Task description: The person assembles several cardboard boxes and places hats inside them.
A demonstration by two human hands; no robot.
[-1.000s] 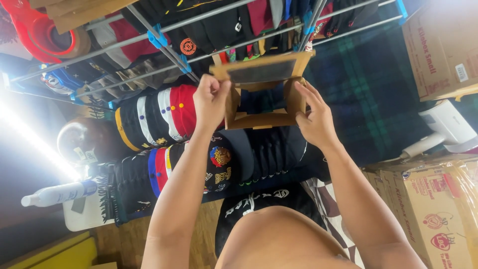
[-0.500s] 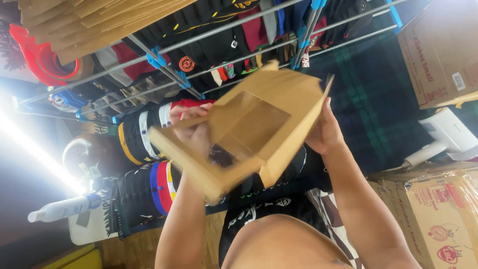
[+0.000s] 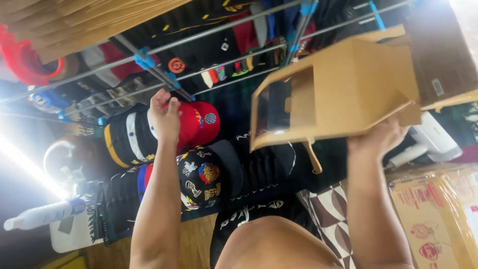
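My right hand (image 3: pixel 379 138) holds a brown cardboard box (image 3: pixel 348 84) from below, tilted, with a window cutout facing left and a loose flap hanging under it. My left hand (image 3: pixel 165 115) is off the box. It reaches into a row of stacked caps, and its fingers close on the edge of a red cap (image 3: pixel 201 124). A black cap with colourful patches (image 3: pixel 206 174) lies just below that one. My bare knee (image 3: pixel 274 244) fills the bottom centre.
A grey metal rack with blue joints (image 3: pixel 149 60) runs across the top, with dark clothes behind it. Flat cardboard sheets (image 3: pixel 74 20) sit top left. Printed cartons (image 3: pixel 433 214) stand at the right beside a white device (image 3: pixel 433 139). A white bottle (image 3: pixel 40 216) lies at the left.
Both hands held the box in front of me. Now my left hand has let go and moved left to the red cap, while my right hand has carried the box to the right.
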